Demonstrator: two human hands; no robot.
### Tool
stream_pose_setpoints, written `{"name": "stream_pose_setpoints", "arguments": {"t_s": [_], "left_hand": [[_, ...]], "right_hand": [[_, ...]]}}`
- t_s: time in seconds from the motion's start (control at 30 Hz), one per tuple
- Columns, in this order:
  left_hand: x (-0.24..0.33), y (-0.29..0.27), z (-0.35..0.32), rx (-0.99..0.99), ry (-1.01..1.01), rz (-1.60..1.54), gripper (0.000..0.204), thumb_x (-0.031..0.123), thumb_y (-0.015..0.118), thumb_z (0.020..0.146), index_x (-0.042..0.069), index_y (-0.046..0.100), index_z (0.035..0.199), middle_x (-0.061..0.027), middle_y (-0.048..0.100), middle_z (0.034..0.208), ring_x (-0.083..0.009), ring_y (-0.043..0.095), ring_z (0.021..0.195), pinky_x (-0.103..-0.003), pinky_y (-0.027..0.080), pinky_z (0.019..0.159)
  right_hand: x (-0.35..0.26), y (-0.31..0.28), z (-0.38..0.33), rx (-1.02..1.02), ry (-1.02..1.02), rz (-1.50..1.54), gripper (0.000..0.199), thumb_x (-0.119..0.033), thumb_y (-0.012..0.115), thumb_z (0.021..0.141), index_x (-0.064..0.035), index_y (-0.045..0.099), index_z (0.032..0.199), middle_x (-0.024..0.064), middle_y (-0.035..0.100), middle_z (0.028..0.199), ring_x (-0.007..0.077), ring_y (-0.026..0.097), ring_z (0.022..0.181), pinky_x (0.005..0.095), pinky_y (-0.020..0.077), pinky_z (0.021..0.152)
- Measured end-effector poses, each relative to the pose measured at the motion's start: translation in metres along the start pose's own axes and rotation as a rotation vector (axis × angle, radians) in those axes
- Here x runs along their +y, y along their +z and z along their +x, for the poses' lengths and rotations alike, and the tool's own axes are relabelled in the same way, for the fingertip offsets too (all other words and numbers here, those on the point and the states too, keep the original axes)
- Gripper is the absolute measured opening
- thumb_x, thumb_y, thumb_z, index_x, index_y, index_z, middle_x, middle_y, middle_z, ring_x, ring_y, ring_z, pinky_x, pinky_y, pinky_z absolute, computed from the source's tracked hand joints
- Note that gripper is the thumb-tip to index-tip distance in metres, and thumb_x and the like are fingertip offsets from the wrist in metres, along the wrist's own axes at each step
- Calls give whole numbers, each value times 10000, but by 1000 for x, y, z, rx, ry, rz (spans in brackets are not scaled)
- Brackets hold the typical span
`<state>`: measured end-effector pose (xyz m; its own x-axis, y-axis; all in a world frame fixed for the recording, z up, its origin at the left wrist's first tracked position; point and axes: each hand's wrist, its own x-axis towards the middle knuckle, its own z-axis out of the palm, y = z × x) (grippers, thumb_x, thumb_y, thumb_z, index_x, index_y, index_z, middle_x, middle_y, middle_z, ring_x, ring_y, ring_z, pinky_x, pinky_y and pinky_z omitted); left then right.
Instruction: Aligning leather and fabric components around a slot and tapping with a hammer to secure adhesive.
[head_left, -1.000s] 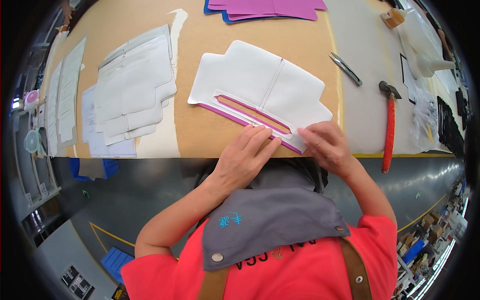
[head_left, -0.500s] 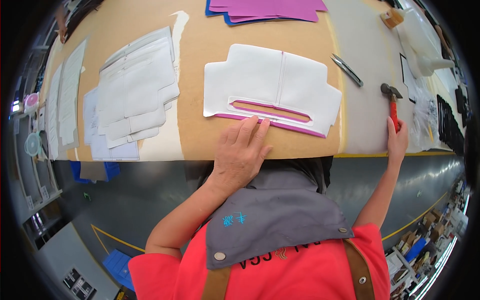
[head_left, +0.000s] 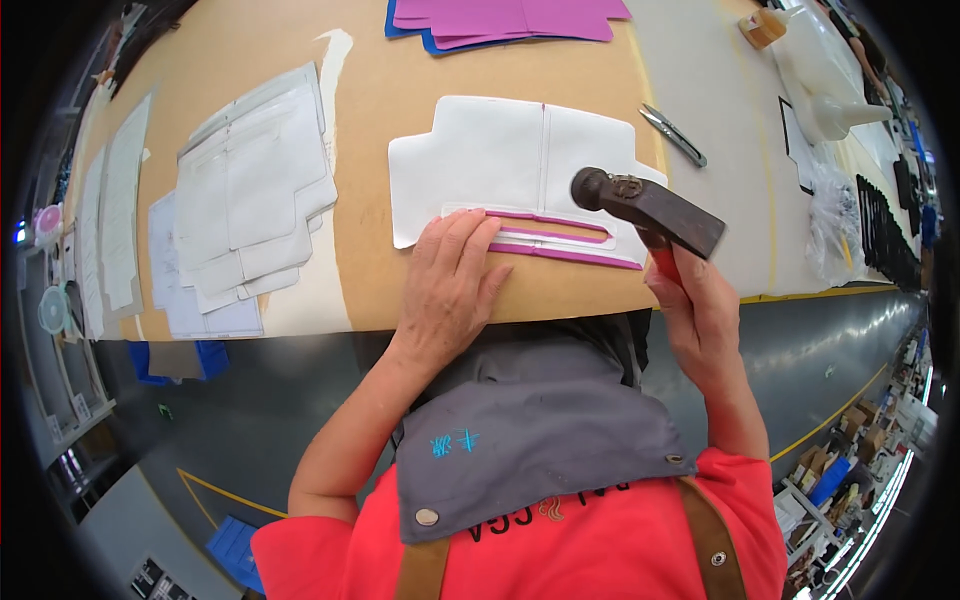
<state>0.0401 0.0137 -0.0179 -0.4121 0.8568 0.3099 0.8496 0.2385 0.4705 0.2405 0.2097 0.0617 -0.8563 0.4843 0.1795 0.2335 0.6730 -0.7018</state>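
Since half a second back, the right hand has picked the hammer up off the desk and swung it over the work, and the left hand has slid a bit along the near edge. So the desk is a big tan board, with stacks of white pattern pieces off to the left and pink sheets at the far edge. Front and centre lies the white cut panel with pink strips along its slot. Left hand lies flat, fingers spread, pressing its near left corner, not clutching anything. Right grip is wrapped tight round the red handle, dark head hovering above the panel's right end. Small metal tool sits further right.
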Motion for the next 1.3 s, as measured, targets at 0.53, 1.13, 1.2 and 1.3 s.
{"name": "stream_pose_setpoints", "arguments": {"t_s": [0.53, 1.13, 1.2, 1.3], "left_hand": [[2, 7, -6, 25, 44, 32, 405, 160, 712, 940, 25, 625, 1312, -149, 590, 1364, -349, 557, 1309, -499, 418, 1152], [0, 9, -9, 70, 80, 61, 386, 135, 740, 903, 12, 649, 1258, -133, 576, 1252, -336, 566, 1232, -498, 464, 1112], [2, 7, -10, 79, 58, 56, 376, 121, 735, 911, 25, 661, 1267, -126, 599, 1255, -341, 582, 1218, -501, 460, 1112], [3, 6, -4, 86, 102, 85, 376, 134, 740, 896, 3, 645, 1235, -138, 565, 1235, -328, 560, 1235, -498, 468, 1113]], "right_hand": [[19, 20, 21, -215, -63, -293, 594, -118, 652, 978, -272, 524, 1538, 87, 568, 768, 274, 591, 639, 417, 485, 575], [-14, 5, 32, -599, 57, -439, 434, -5, 660, 961, -68, 616, 1387, 158, 683, 963, 344, 677, 827, 370, 531, 730], [-15, -1, 33, -406, -12, -273, 434, -18, 653, 969, -90, 610, 1395, 137, 675, 940, 331, 673, 810, 385, 530, 719], [-16, 3, 32, -31, -132, 6, 444, -45, 643, 975, -189, 616, 1394, 89, 644, 883, 312, 653, 765, 430, 521, 691]]}}
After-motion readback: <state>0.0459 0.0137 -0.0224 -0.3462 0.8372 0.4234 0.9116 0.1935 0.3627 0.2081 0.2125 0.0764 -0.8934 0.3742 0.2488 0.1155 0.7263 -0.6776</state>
